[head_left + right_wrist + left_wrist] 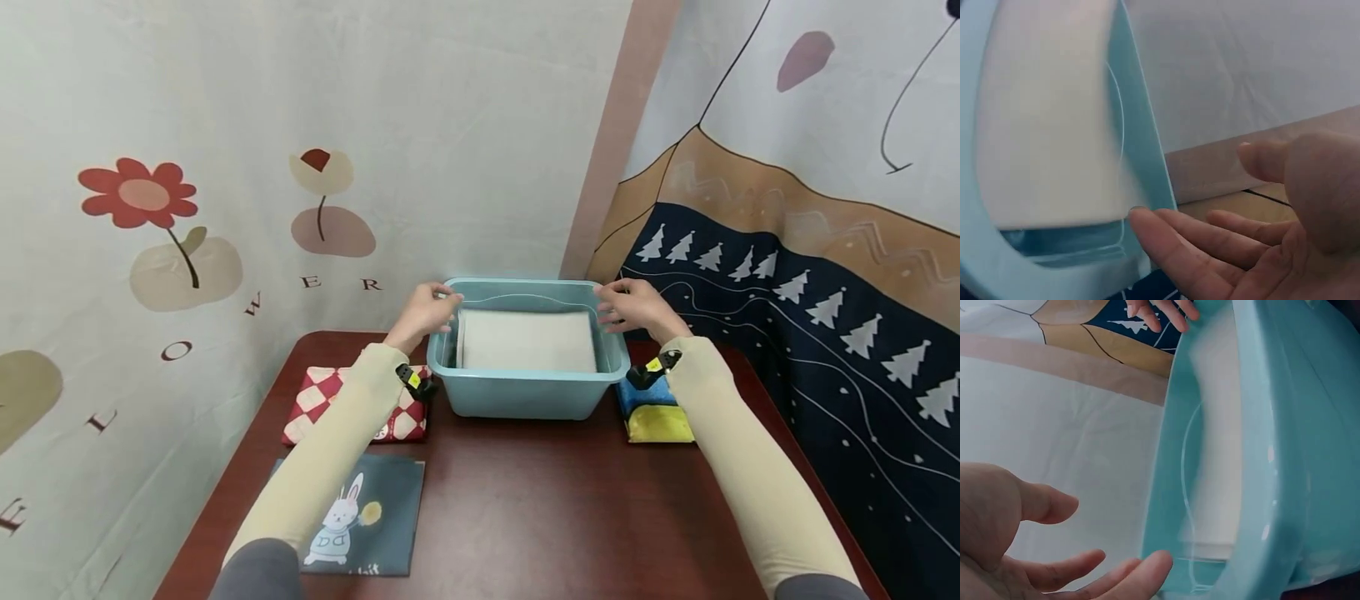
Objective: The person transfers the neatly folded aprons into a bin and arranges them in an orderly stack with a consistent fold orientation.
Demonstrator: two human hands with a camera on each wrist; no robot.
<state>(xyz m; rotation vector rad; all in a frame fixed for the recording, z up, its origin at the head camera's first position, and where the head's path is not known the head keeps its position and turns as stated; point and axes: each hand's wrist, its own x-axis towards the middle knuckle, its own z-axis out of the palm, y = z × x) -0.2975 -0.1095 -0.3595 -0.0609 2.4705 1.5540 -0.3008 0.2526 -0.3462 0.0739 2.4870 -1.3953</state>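
A light blue plastic basin [517, 398] stands at the back of the table with a flat white item [528, 342] lying inside it. At its left end is my left hand [429, 315], fingers loosely bent, with nothing in them; in the left wrist view the hand [1054, 550] is beside the basin's rim [1260, 450]. My right hand [636, 307] hovers at the right end, its fingers spread and empty. The right wrist view shows this hand [1241, 244] palm up, fingertips near the rim and the white item [1047, 125].
A red and white checked folded cloth [318, 398] lies left of the basin, and a dark grey item with a rabbit print [390, 517] in front of it. Right of the basin lies a blue and yellow item [660, 423]. Printed curtains hang behind the brown table [525, 517].
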